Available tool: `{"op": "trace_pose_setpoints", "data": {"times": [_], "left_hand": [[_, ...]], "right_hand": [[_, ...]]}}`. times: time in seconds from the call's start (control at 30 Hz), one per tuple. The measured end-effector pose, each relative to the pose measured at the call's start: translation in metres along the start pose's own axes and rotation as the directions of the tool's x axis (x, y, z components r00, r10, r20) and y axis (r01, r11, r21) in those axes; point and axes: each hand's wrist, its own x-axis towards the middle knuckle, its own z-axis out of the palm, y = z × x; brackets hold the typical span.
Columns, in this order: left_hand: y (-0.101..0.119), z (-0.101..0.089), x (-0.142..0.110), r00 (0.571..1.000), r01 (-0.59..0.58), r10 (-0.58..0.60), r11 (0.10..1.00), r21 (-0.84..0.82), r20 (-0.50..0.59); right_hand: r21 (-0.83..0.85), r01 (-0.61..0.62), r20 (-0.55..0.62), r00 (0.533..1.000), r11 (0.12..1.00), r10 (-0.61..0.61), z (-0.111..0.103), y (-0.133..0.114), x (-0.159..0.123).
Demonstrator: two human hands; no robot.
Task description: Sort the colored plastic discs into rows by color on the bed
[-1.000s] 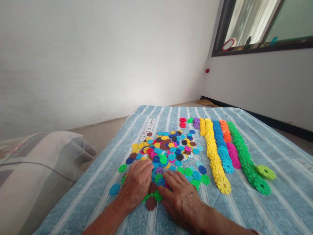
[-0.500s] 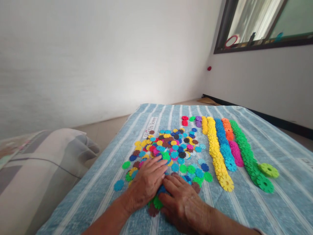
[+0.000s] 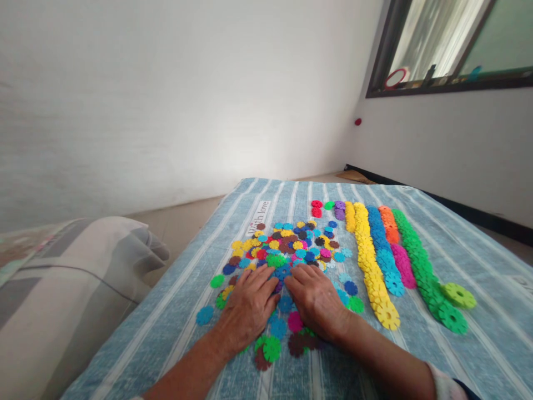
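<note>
Left hand (image 3: 250, 303), right hand (image 3: 318, 300) palm-down over mixed disc pile (image 3: 288, 244)

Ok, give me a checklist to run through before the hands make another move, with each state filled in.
1. Left hand on the mixed discs: ok, fingers laid forward over them.
2. Right hand free of any gripped disc: cannot tell, the bent fingers hide what is beneath.
3. Mixed discs all one colour: not ok, blue, yellow, brown, green and others lie jumbled.
4. Yellow row clear of both hands: ok, it lies apart, to their right.
5. Lime disc in line with the green row: not ok, it juts out at the near end.
</note>
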Motion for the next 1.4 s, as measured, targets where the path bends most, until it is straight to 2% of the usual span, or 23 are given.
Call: {"op": "trace_pose_setpoints", "data": {"times": [0.1, 0.27, 0.67, 0.83, 1.0, 1.2, 1.4], "left_hand": [[-0.003, 0.003, 0.0, 1.0, -0.017, 0.017, 1.0, 0.005, -0.022], [-0.015, 0.014, -0.002, 0.991, -0.051, 0.052, 0.999, 0.012, -0.125], [-0.02, 0.014, 0.002, 0.97, -0.102, 0.11, 0.994, 0.049, -0.216], [-0.022, 0.016, 0.002, 0.966, -0.11, 0.124, 0.991, 0.074, -0.229], [-0.024, 0.015, 0.002, 0.97, -0.106, 0.11, 0.994, 0.031, -0.217], [-0.024, 0.01, 0.003, 0.976, -0.11, 0.114, 0.994, 0.028, -0.188], [-0.023, 0.009, 0.004, 0.963, -0.136, 0.148, 0.988, 0.07, -0.227]], "right_hand": [[-0.063, 0.014, 0.048, 0.999, 0.998, -0.011, 0.002, 0.0, 0.014], [-0.132, 0.058, 0.1, 0.994, 0.99, -0.045, 0.003, -0.001, 0.032], [-0.185, 0.219, 0.158, 0.969, 0.958, -0.191, -0.002, 0.004, 0.039], [-0.194, 0.206, 0.157, 0.972, 0.959, -0.177, -0.005, 0.005, 0.039], [-0.209, 0.179, 0.146, 0.978, 0.961, -0.151, -0.003, 0.004, 0.039], [-0.213, 0.224, 0.143, 0.97, 0.951, -0.197, 0.001, 0.005, 0.041], [-0.193, 0.238, 0.11, 0.969, 0.952, -0.22, 0.004, 0.009, 0.039]]}}
